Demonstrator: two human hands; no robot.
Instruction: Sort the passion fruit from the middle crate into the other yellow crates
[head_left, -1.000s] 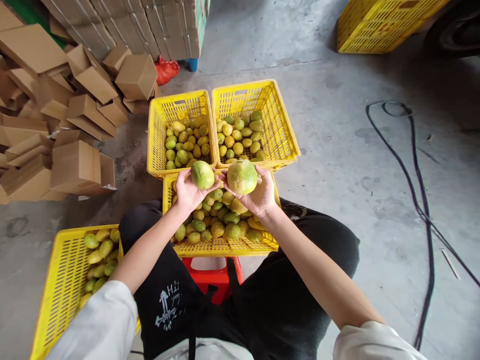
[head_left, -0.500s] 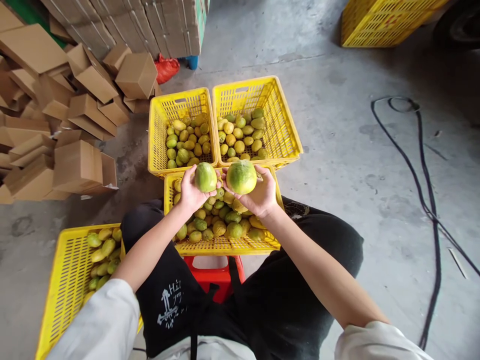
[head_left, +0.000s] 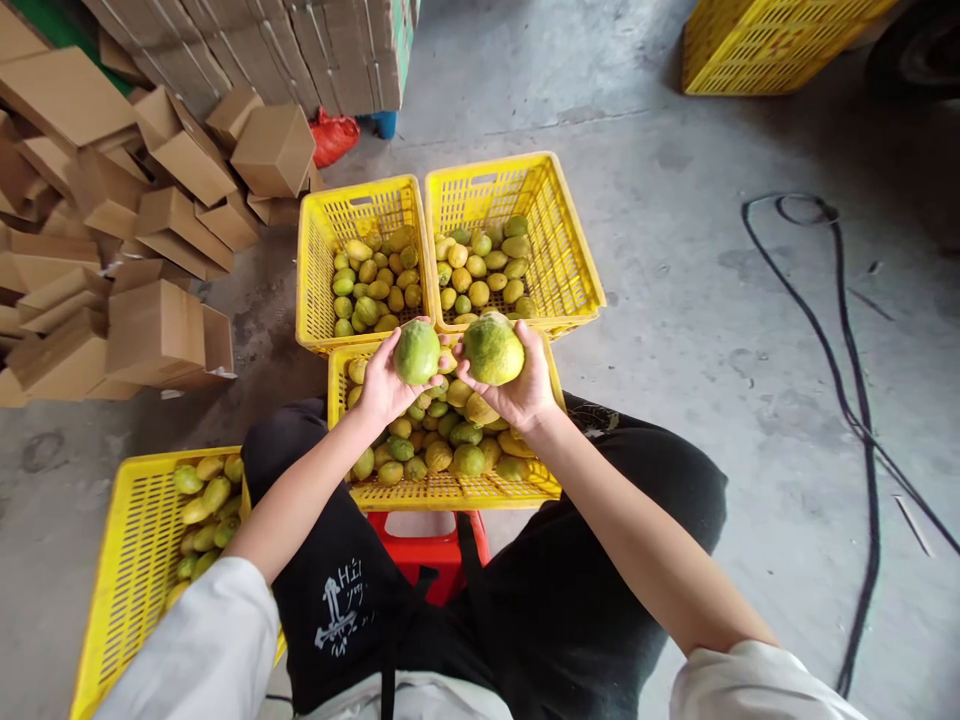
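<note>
My left hand [head_left: 384,388] holds a smooth green fruit [head_left: 417,352], fingers curled round its underside. My right hand [head_left: 531,385] grips a larger green-yellow fruit [head_left: 493,349] with rough patches. Both fruits are side by side, a small gap apart, over the near yellow crate [head_left: 450,492], which is full of green and yellow fruits [head_left: 469,460]. Beyond it stand two more yellow crates, the left one [head_left: 313,270] and the right one [head_left: 562,255], each partly filled with similar fruits.
Another yellow crate [head_left: 139,540] with fruits is at my left. A red stool [head_left: 427,555] stands between my legs. Cardboard boxes [head_left: 154,330] lie piled at the left. A black hose [head_left: 847,350] runs over the floor at the right; a yellow crate [head_left: 772,50] stands farther back.
Both hands have shifted slightly to the right with their fruits. The fruit in my right hand has turned, showing a more yellow, mottled side.
</note>
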